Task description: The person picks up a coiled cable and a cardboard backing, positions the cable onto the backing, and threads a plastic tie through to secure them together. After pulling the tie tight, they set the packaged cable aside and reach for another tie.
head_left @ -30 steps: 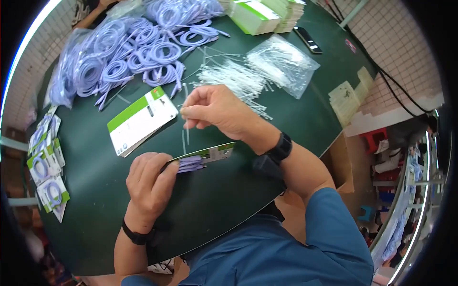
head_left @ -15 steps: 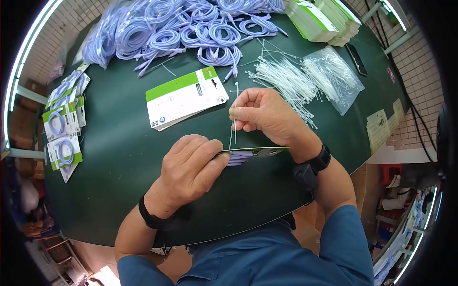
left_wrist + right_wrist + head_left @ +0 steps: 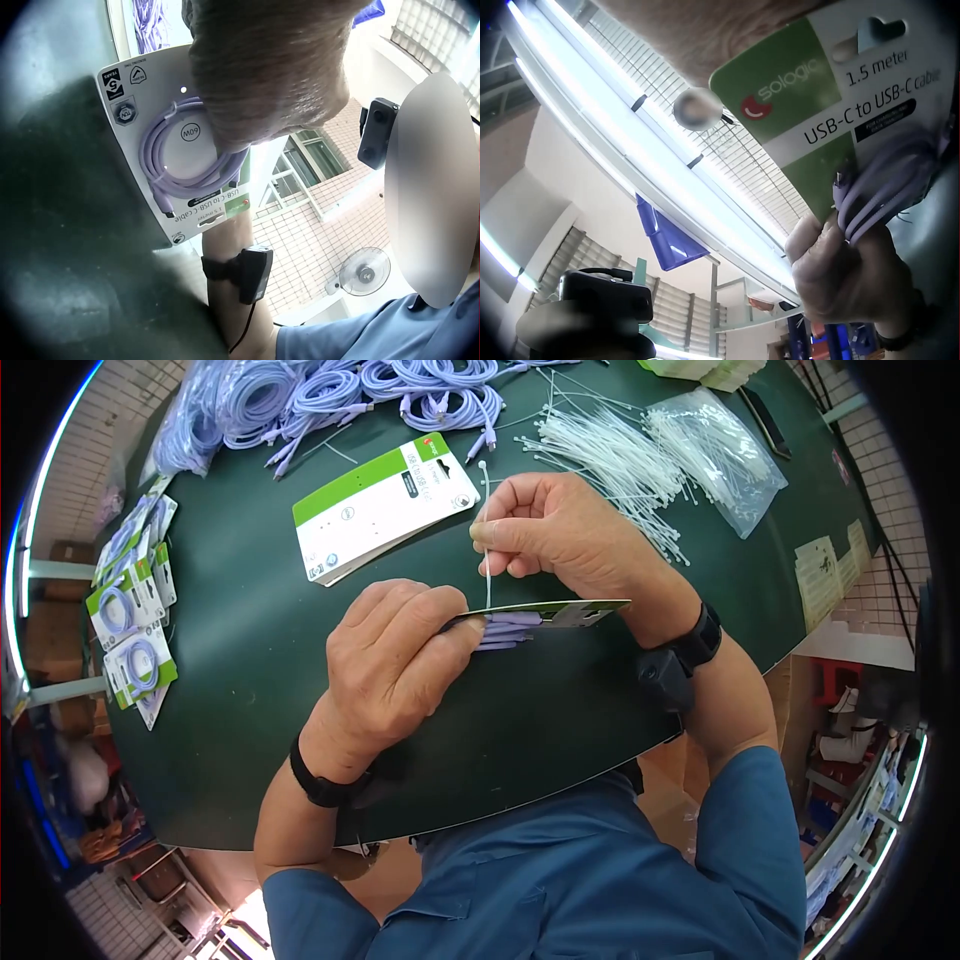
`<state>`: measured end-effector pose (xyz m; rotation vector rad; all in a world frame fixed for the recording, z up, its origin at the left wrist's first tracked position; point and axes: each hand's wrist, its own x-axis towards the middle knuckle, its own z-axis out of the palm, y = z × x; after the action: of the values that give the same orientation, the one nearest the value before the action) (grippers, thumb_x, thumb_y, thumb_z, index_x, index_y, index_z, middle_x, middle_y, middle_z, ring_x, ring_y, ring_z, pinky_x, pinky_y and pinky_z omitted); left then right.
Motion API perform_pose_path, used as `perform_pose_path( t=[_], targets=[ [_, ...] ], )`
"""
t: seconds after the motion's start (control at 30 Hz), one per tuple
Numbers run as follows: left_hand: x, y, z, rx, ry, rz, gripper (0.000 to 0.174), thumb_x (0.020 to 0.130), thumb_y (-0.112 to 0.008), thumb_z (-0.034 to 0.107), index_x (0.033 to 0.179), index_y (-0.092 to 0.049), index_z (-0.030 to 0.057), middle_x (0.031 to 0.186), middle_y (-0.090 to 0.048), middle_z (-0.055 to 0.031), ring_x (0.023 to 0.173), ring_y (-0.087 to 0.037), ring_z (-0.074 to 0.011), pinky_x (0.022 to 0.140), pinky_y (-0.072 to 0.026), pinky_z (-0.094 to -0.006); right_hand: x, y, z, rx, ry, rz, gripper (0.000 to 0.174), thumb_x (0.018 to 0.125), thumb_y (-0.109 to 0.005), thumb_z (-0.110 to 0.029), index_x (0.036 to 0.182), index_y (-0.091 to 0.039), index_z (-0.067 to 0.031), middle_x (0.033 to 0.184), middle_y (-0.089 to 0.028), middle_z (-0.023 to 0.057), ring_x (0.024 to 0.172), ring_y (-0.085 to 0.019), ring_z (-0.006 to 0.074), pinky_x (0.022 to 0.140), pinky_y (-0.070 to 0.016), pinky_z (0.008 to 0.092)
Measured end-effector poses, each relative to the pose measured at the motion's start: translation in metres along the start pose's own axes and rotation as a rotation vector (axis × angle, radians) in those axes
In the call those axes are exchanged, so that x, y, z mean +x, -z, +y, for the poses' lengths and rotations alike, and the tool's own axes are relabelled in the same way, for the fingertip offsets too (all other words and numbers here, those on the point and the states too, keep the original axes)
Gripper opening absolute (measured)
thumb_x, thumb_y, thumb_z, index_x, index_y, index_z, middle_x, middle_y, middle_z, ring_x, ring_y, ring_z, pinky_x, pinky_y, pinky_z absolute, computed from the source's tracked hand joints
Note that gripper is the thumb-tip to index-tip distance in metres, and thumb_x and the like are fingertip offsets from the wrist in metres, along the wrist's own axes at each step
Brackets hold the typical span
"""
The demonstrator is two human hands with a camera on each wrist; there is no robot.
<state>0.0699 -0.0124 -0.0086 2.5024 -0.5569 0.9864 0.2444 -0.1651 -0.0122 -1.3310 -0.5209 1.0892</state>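
Note:
My left hand (image 3: 385, 660) grips a white and green cardboard card (image 3: 120, 135) by one end, on its edge above the table. Against its printed face lies a coiled lilac USB-C cable (image 3: 150, 150), with small white ties round the coil. My right hand (image 3: 560, 525) pinches a thin white cable tie (image 3: 486, 485) between thumb and fingertips, at the back of the card. From those fingers the tie runs straight down to the card's upper edge, near the left fingers. In the right wrist view the left thumb presses by the cable.
Behind the hands lies a stack of blank-coil cards (image 3: 380, 510). Loose cable ties (image 3: 610, 455) and a bag of ties (image 3: 720, 460) lie at right, coiled lilac cables (image 3: 330, 395) at the back. Finished-looking carded cables (image 3: 135, 660) overlap at left. A phone (image 3: 765, 422) lies far right.
The tie in my right hand and a second thin strand rising from the card, side by side before, now show as one line. Both hands keep their holds. The head view has shifted.

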Motion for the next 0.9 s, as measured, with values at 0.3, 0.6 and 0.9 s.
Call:
perform_pose_path(
  t=[0.3,0.6,0.9],
  targets=[
    [-0.0006,0.0005,-0.0002,-0.003,0.012,-0.020,0.019,0.072,-0.077,0.005,0.089,-0.068,0.0021,0.092,-0.066,-0.0092,0.076,-0.066,-0.0245,0.068,-0.0529,-0.0353,-0.0001,-0.0019,0.0042,-0.030,-0.013,-0.034,0.012,0.097,-0.074,-0.011,0.096,-0.066,-0.0020,0.091,-0.071,0.0052,0.078,-0.071,0.0089,0.067,-0.0549,0.0180],
    [-0.0004,0.0021,0.0005,-0.008,0.015,-0.029,0.021,0.072,-0.078,0.004,0.090,-0.068,0.0023,0.092,-0.066,-0.0088,0.078,-0.066,-0.0247,0.069,-0.0532,-0.0355,-0.0014,-0.0054,0.0017,-0.098,-0.015,-0.081,0.010,0.097,-0.073,-0.010,0.094,-0.067,-0.0026,0.089,-0.070,0.0042,0.077,-0.072,0.0091,0.066,-0.0545,0.0186],
    [0.0002,0.0044,0.0024,-0.013,0.026,-0.048,0.029,0.067,-0.081,-0.001,0.091,-0.066,0.0021,0.093,-0.068,-0.0108,0.079,-0.068,-0.0281,0.070,-0.0547,-0.0368,0.0001,-0.0018,0.0048,-0.149,0.068,-0.057,0.012,0.096,-0.074,-0.011,0.093,-0.067,-0.0025,0.088,-0.070,0.0038,0.076,-0.072,0.0096,0.065,-0.0542,0.0193]
  ],
)
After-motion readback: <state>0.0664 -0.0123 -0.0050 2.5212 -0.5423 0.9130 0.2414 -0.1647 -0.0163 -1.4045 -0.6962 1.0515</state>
